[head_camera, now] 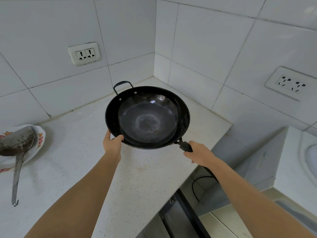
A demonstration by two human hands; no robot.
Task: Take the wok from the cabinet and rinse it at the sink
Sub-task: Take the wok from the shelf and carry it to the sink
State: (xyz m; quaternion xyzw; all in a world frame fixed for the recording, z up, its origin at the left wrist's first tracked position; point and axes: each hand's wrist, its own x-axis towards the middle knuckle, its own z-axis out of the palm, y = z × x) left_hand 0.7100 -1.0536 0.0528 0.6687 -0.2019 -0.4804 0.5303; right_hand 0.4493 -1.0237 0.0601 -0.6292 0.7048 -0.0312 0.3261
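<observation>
A black wok (147,117) is held up above the far part of a pale speckled countertop (82,152), in front of the tiled corner where two walls meet. It is kept roughly level, its opening turned upward, and its dark inner surface shows a greyish ring around the middle. A small loop handle (122,85) is seen on its far left rim, and a long dark handle (185,146) projects from its near right side.

The left hand (112,143) is closed on the near left rim of the wok, with the thumb laid over the edge and the fingers hidden underneath. The right hand (199,154) is wrapped around the long handle in a closed grip, the near end of the handle being covered by the palm. Both bare forearms are stretched out from the near edge of the view.

At the left edge, a flowered plate (40,140) is set on the countertop, and a worn metal spatula (17,143) is rested on it, its long handle reaching toward the near side over the counter. A double wall socket (84,54) is mounted on the left wall, and a second socket (289,83) on the right wall. At the far right, part of a white appliance (305,157) is seen, lower than the counter. A black cable (197,184) is seen below the counter's right edge
</observation>
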